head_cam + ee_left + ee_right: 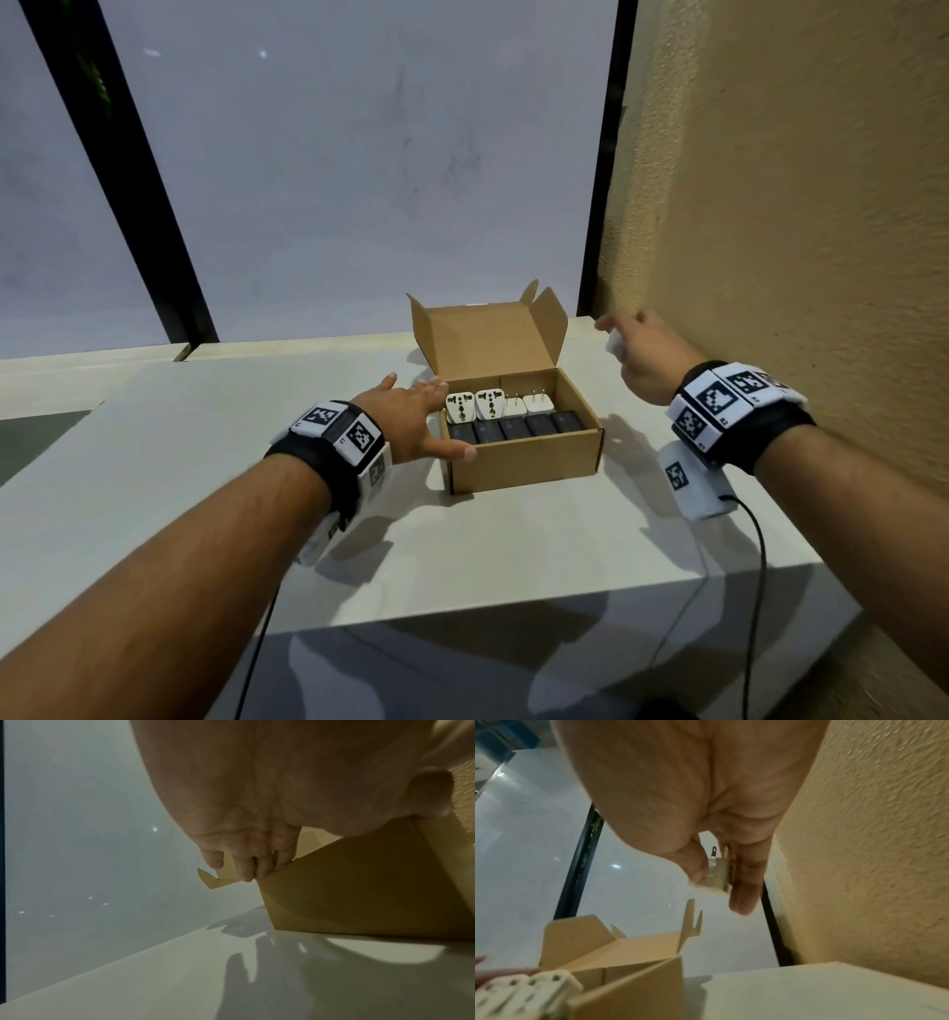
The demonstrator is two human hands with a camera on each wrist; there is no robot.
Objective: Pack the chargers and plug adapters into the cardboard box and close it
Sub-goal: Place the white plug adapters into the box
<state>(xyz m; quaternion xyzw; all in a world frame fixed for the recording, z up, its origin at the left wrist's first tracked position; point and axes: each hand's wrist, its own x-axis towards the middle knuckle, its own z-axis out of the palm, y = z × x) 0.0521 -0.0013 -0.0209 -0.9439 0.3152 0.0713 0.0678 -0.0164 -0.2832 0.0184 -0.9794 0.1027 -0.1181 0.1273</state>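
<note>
Head view: right hand (pixel 648 357) pinches white charger (pixel 716 876), prongs up, beside cardboard box (pixel 524 455) on counter (pixel 215 411). Left hand (pixel 413 419) flat, fingers (pixel 244 868) straight, steadies box wall — lower charger into free back-row gap, prongs upright.

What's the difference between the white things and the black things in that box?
The white plug adapters fill the back row; the black chargers fill the front row. There are four white pieces, standing with sockets or metal prongs facing up, against five black ones showing plain dark tops. Both rows sit packed side by side inside the open cardboard box.
</note>
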